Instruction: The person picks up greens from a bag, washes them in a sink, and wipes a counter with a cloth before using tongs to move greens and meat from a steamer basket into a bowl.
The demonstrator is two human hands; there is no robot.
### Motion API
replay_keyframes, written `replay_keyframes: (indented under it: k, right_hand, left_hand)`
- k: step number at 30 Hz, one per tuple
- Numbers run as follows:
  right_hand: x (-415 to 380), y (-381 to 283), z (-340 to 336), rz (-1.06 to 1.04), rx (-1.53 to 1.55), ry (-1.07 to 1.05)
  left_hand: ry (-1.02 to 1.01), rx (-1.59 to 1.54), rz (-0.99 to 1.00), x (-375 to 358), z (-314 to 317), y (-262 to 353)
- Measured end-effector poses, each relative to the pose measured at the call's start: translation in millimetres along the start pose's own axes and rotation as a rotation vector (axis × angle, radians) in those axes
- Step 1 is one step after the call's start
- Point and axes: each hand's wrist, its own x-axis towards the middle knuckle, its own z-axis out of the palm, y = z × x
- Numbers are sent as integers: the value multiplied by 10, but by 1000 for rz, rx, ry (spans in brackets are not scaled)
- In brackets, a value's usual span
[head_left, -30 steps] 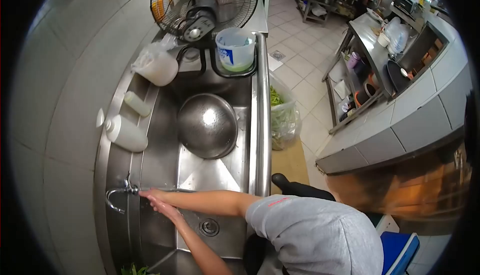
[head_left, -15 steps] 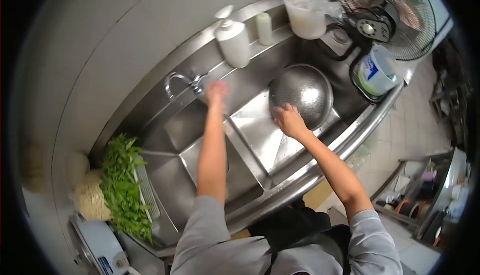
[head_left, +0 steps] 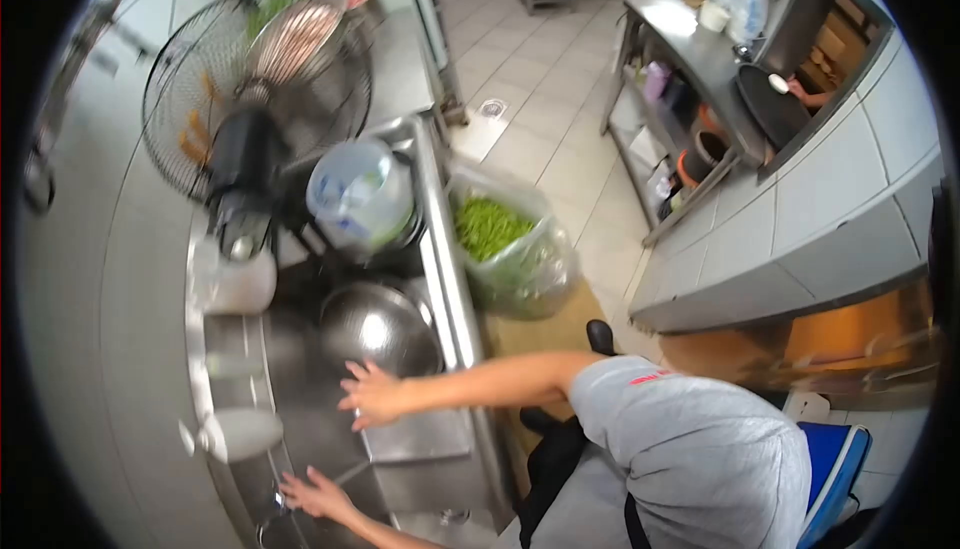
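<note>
Two bare hands (fingers spread, both empty), over a metal sink.

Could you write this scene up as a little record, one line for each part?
Place: kitchen, at a metal sink
Left hand: empty, fingers spread, near the tap
Right hand: empty, fingers spread, by the round metal bowl
In the sink: that bowl
Sink ledge: white pump bottle
Beyond the bowl: fan, translucent tub
Floor: clear plastic bag holding green leaves
</note>
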Motion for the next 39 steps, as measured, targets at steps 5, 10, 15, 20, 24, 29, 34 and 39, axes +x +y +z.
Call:
replay_keyframes:
  k: [5, 10, 15, 20, 24, 29, 34, 39]
  right_hand:
    - [-1004, 489, -675, 133, 1389, 321]
    - [-2021, 2045, -1556, 267, 1251, 1046]
    - [-2970, 3823, -2432, 660, 665, 795]
    - [-3888, 5726, -2821, 1037, 138, 851]
    - [-4190, 6821, -3674, 1252, 305, 936]
    - [-4295, 9608, -4456, 1310, 687, 1367]
    - [-4551, 11298, -4215, 1440, 1166, 2052]
    - [-4963, 11712, -4858, 1920, 425, 2290]
  left_hand:
    - [-303, -1625, 58, -1099, -802, 2849]
    - [-777, -1698, 269, -1687, -863, 4928]
    - [-1508, -1516, 437, -1364, -258, 6377]
    - [-1155, -671, 938, -1297, 1102, 7029]
    - [-1216, -202, 1080, -1074, 1909, 7841]
    - [-1291, -109, 1382, -643, 2821, 9956]
    - [-1222, -49, 1536, -139, 3097, 12154]
    - [-1037, -45, 1750, -1, 2570, 14347]
